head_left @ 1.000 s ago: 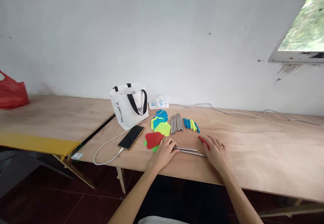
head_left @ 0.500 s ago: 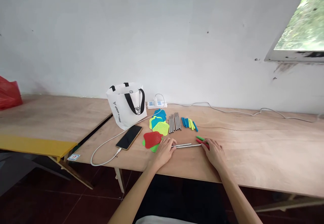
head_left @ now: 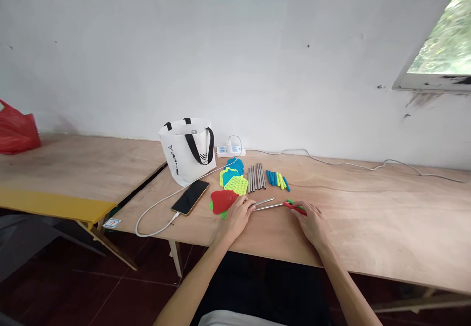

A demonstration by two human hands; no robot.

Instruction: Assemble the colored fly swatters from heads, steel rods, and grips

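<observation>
My left hand [head_left: 238, 215] is closed around the left ends of two thin metal rods [head_left: 269, 206], beside a red mesh fly swatter head [head_left: 222, 202]. The rods spread slightly apart toward the right. In the fingers of my right hand [head_left: 311, 222] is a red grip tube [head_left: 295, 207], its left end meeting the tip of the lower rod. A green grip tube [head_left: 290, 202] lies just behind it, at my right fingertips. Whether the rod goes inside the red tube I cannot tell. Under the red head, a green swatter head [head_left: 223, 215] is partly hidden.
Yellow [head_left: 237, 185] and blue swatter heads [head_left: 236, 165], several grey metal rods [head_left: 256, 178] and blue and yellow grip tubes [head_left: 278, 179] lie behind my hands. Leftward are a charging phone [head_left: 190, 197], a white tote bag [head_left: 186, 156] and a power strip [head_left: 235, 151].
My right hand has brought the red tube against the lower rod's end. The rods have tilted up at the right and fanned apart. The whole view has shifted slightly.
</observation>
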